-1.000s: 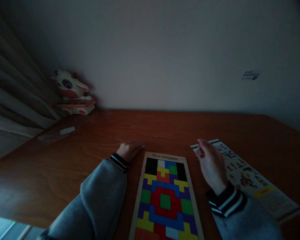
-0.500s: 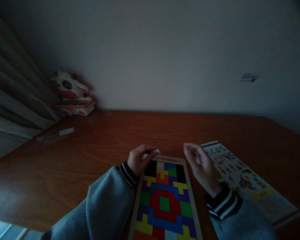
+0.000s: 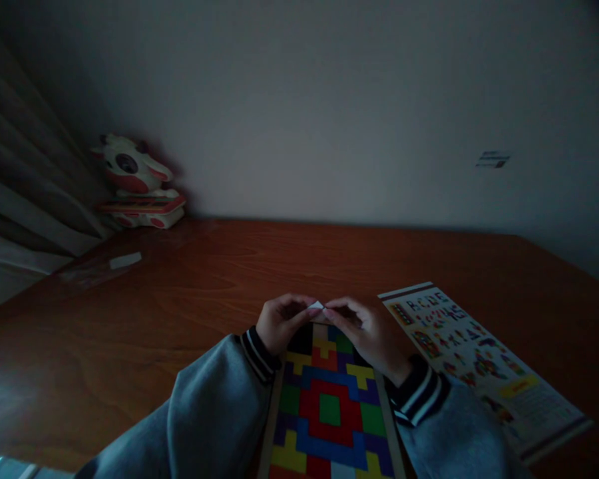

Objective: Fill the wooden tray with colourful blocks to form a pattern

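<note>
Pinched between the thumb and fingers of my left hand [image 3: 280, 320] is a small white piece [image 3: 317, 305], pale and flat-looking, too small to identify. My right hand [image 3: 372, 336] is closed in a pinch at the piece's right corner, so both hands meet over the far end of a wooden puzzle board [image 3: 274, 426]. Coloured blocks in red, blue, yellow, green, purple and white fill much of the board, with a green block [image 3: 329, 409] at its middle. Dark gaps show near its top corners, partly covered by my hands.
A printed pattern sheet [image 3: 472, 346] lies right of the board on the wooden table [image 3: 204, 279]. At the back left stands a cow-shaped toy keyboard [image 3: 142, 193], near a curtain [image 3: 24, 173]. Clear plastic with a white label [image 3: 125, 260] rests before it.
My right hand has moved left, from beside the board to the white piece in my left hand, and its fingers have closed there. The left hand stays nearly in place.
</note>
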Tool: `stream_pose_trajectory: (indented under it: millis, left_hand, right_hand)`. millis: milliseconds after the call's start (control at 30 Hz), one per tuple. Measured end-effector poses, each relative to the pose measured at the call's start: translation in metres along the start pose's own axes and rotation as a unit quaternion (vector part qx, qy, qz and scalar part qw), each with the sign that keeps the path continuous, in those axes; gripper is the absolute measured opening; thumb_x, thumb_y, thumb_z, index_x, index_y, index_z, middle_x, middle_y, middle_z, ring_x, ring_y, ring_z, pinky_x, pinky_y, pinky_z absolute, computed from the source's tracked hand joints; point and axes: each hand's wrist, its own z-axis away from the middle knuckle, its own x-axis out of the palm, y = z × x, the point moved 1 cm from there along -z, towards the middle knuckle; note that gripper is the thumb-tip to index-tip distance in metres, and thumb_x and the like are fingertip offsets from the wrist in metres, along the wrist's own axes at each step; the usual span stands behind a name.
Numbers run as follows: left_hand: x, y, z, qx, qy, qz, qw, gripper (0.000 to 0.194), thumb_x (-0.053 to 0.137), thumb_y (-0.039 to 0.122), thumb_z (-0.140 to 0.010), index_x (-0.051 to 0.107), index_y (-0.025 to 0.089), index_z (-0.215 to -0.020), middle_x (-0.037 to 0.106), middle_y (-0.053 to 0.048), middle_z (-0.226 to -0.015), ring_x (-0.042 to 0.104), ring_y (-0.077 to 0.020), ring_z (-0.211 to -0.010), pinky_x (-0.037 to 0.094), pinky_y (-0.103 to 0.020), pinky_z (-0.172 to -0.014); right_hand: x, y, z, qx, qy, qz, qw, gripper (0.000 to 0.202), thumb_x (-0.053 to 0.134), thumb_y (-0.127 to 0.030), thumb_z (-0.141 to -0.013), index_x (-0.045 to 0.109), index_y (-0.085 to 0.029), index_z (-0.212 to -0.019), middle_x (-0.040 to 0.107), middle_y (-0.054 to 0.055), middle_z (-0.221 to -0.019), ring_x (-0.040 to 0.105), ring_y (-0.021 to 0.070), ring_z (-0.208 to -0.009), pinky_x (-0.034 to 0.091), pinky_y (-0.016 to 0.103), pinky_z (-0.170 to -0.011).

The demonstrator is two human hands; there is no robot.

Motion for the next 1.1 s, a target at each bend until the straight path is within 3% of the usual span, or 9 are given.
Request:
stream_pose_trajectory:
  millis: [133,267,400,667,800,1100]
  left_hand:
    - [-0.002,-0.002,-0.004,-0.003,0.05,0.032,0.998,0.035,0.083,0.037,-0.072,0.07,0.014,-0.097,0.075,-0.006,-0.09,0.072,-0.0166,-0.081,0.06,-0.029,-0.078]
    - [-0.004,0.002,-0.006,-0.001,0.095,0.022,0.995,0.04,0.079,0.04,-0.077,0.068,0.016,-0.108,0.073,-0.006,-0.094,0.069,-0.0146,-0.079,0.057,-0.026,-0.073]
    - [-0.004,0.004,-0.006,-0.012,0.089,0.037,0.995,0.039,0.078,0.04,-0.078,0.067,0.016,-0.107,0.072,-0.005,-0.094,0.068,-0.0128,-0.078,0.055,-0.024,-0.072]
    - [-0.004,0.002,-0.006,-0.026,0.085,0.043,0.995,0.038,0.082,0.038,-0.074,0.062,0.015,-0.098,0.069,-0.004,-0.086,0.066,-0.012,-0.072,0.054,-0.024,-0.069]
    - [-0.004,0.003,-0.005,-0.029,0.07,0.054,0.996,0.04,0.083,0.038,-0.073,0.062,0.014,-0.096,0.068,-0.002,-0.081,0.064,-0.0096,-0.067,0.053,-0.022,-0.066]
    - [-0.005,-0.001,-0.006,-0.011,0.06,0.032,0.998,0.039,0.08,0.041,-0.075,0.063,0.014,-0.097,0.07,-0.006,-0.086,0.066,-0.0136,-0.073,0.054,-0.025,-0.067]
  right_hand:
    - [-0.008,0.005,0.007,0.005,0.052,0.026,0.998,0.026,0.06,-0.043,-0.091,0.067,-0.023,-0.106,0.074,0.006,-0.101,0.071,0.0184,-0.091,0.059,0.033,-0.08]
    - [-0.013,0.006,0.008,-0.029,0.04,0.106,0.993,0.025,0.055,-0.038,-0.094,0.066,-0.025,-0.113,0.073,0.006,-0.107,0.07,0.0194,-0.097,0.058,0.033,-0.081]
    - [-0.013,0.004,0.007,-0.056,0.024,0.142,0.988,0.025,0.05,-0.034,-0.097,0.067,-0.026,-0.113,0.071,0.006,-0.109,0.068,0.0192,-0.1,0.057,0.032,-0.082]
    - [-0.005,0.009,0.009,-0.06,-0.018,0.171,0.983,0.012,0.057,-0.028,-0.093,0.066,-0.024,-0.099,0.073,0.002,-0.094,0.07,0.0171,-0.083,0.057,0.032,-0.076]
    - [-0.003,0.009,0.01,-0.095,-0.033,0.233,0.967,0.008,0.06,-0.024,-0.09,0.067,-0.024,-0.093,0.073,0.002,-0.091,0.07,0.0191,-0.086,0.055,0.035,-0.08]
    - [-0.001,0.009,0.012,-0.134,-0.041,0.289,0.947,0.019,0.051,-0.025,-0.095,0.067,-0.026,-0.106,0.07,0.005,-0.098,0.067,0.0214,-0.092,0.055,0.039,-0.083]
